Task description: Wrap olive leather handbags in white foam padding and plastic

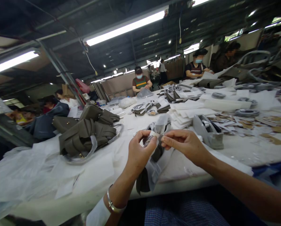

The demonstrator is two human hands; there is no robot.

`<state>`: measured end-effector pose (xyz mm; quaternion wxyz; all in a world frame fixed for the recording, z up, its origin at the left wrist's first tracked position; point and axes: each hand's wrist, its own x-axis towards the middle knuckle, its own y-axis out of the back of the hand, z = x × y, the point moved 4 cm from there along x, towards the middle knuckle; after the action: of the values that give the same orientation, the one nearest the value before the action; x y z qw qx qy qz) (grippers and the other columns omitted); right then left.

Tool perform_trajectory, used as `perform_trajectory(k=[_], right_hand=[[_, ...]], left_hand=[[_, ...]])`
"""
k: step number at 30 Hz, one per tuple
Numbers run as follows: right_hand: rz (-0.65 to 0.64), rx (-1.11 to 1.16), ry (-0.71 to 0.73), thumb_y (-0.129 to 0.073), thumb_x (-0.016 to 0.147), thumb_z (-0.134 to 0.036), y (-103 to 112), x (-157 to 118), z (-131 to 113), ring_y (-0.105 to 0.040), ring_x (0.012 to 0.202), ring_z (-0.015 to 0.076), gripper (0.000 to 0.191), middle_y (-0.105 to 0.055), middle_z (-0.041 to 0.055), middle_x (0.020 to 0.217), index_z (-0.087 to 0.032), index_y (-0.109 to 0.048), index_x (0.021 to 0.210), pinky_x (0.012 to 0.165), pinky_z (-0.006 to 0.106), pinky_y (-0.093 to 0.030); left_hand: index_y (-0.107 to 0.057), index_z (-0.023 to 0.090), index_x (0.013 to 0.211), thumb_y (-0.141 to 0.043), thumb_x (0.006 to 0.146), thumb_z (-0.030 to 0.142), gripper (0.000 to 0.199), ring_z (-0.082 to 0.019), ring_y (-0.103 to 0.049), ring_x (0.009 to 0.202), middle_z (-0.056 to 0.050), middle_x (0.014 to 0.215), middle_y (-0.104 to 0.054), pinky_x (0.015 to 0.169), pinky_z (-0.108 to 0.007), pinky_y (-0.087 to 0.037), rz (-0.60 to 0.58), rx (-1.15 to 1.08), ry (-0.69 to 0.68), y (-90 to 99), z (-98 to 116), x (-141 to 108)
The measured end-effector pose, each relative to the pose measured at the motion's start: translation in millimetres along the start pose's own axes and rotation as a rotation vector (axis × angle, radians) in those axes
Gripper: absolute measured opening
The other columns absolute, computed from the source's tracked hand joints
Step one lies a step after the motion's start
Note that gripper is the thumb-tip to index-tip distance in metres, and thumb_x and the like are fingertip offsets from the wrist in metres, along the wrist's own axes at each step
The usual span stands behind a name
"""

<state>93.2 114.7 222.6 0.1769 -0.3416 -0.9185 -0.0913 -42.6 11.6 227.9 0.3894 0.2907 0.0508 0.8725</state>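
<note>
My left hand is closed around a dark strap bundle partly wrapped in translucent plastic film. Under the left thumb, a small white strip lies across the bundle. My right hand meets it from the right, thumb and forefinger pinched together at the bundle's side; whatever sits between those fingertips is too small to make out. The bundle's lower end hangs near the table's front edge. Just beyond my right hand stands a grey tape dispenser.
Dark olive bags with film-wrapped handles lie on the left of the white-covered table. White sheets, coiled straps and brown paper scraps spread to the right. Co-workers sit along the far side.
</note>
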Motion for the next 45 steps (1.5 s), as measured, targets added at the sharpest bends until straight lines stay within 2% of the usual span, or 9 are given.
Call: perform_trajectory(k=[6,14,22,25,29,34,39,42,45], right_hand=[[0.033,-0.144,-0.041,-0.074,0.076,-0.052,-6,12,5,-0.057,0.053,0.0143,0.034,-0.068,0.0027,0.061,-0.019,-0.075,0.069,0.052,0.028,-0.046],[-0.025,-0.205,-0.072,-0.071,0.079,-0.052,-3,13,11,-0.059,0.057,0.0167,0.034,-0.068,0.0037,0.064,-0.019,-0.075,0.073,0.055,0.029,-0.046],[-0.050,-0.033,-0.096,-0.074,0.078,-0.049,-6,11,19,-0.059,0.062,0.0173,0.031,-0.066,0.0029,0.066,-0.018,-0.072,0.077,0.060,0.030,-0.047],[-0.074,-0.015,-0.082,-0.073,0.080,-0.047,-4,12,21,-0.056,0.061,0.0162,0.030,-0.064,0.0021,0.064,-0.018,-0.071,0.076,0.059,0.029,-0.044],[-0.190,-0.085,0.006,-0.064,0.087,-0.037,0,12,20,-0.060,0.067,0.0174,0.022,-0.068,0.0021,0.071,-0.019,-0.074,0.078,0.065,0.029,-0.045],[-0.098,-0.290,0.062,-0.056,0.089,-0.024,4,8,15,-0.062,0.069,0.0177,0.022,-0.069,0.0019,0.071,-0.020,-0.076,0.080,0.065,0.028,-0.044],[-0.087,-0.010,0.014,-0.066,0.085,-0.031,-8,11,20,-0.059,0.070,0.0172,0.015,-0.065,0.0009,0.072,-0.019,-0.074,0.083,0.067,0.028,-0.045],[-0.076,0.185,-0.030,-0.075,0.078,-0.044,-16,14,25,-0.057,0.072,0.0173,0.026,-0.063,0.0014,0.074,-0.019,-0.073,0.085,0.069,0.029,-0.045],[-0.089,0.256,-0.058,-0.076,0.076,-0.052,-21,13,27,-0.056,0.072,0.0175,0.036,-0.061,0.0022,0.073,-0.018,-0.073,0.086,0.070,0.031,-0.045]], left_hand=[[-0.068,0.019,0.090,-0.066,0.077,0.023,0.013,-0.015,-0.059,0.076,0.000,0.081,-0.067,0.072,-0.026,-0.044,0.075,0.113,-0.052,1.4,5,-4],[-0.067,0.020,0.093,-0.065,0.077,0.024,0.017,-0.017,-0.060,0.075,0.000,0.082,-0.066,0.070,-0.028,-0.046,0.086,0.230,-0.094,0.3,7,-7],[-0.066,0.024,0.093,-0.063,0.073,0.020,0.020,-0.024,-0.066,0.087,-0.004,0.089,-0.069,0.078,-0.037,-0.053,0.180,0.417,-0.334,-7.5,2,-13],[-0.067,0.024,0.092,-0.063,0.074,0.023,0.018,-0.024,-0.066,0.086,-0.004,0.088,-0.069,0.077,-0.035,-0.053,0.198,0.369,-0.301,-7.9,-1,-13],[-0.068,0.025,0.088,-0.063,0.075,0.031,0.015,-0.020,-0.065,0.072,0.000,0.080,-0.069,0.068,-0.030,-0.050,0.167,0.249,-0.202,-7.2,-3,-9],[-0.069,0.024,0.085,-0.061,0.077,0.038,0.018,-0.018,-0.063,0.071,0.002,0.076,-0.068,0.069,-0.026,-0.048,0.132,0.167,-0.152,-8.5,-1,-6],[-0.070,0.024,0.087,-0.060,0.077,0.040,0.022,-0.017,-0.061,0.069,0.002,0.075,-0.068,0.069,-0.026,-0.047,0.113,0.166,-0.108,-11.2,-3,-7],[-0.069,0.023,0.087,-0.059,0.077,0.042,0.023,-0.018,-0.061,0.069,0.001,0.074,-0.068,0.069,-0.027,-0.047,0.111,0.148,-0.099,-10.4,-5,-7],[-0.068,0.024,0.087,-0.059,0.077,0.043,0.024,-0.019,-0.062,0.071,0.001,0.074,-0.068,0.071,-0.027,-0.047,0.100,0.131,-0.077,-8.1,-8,-7]])
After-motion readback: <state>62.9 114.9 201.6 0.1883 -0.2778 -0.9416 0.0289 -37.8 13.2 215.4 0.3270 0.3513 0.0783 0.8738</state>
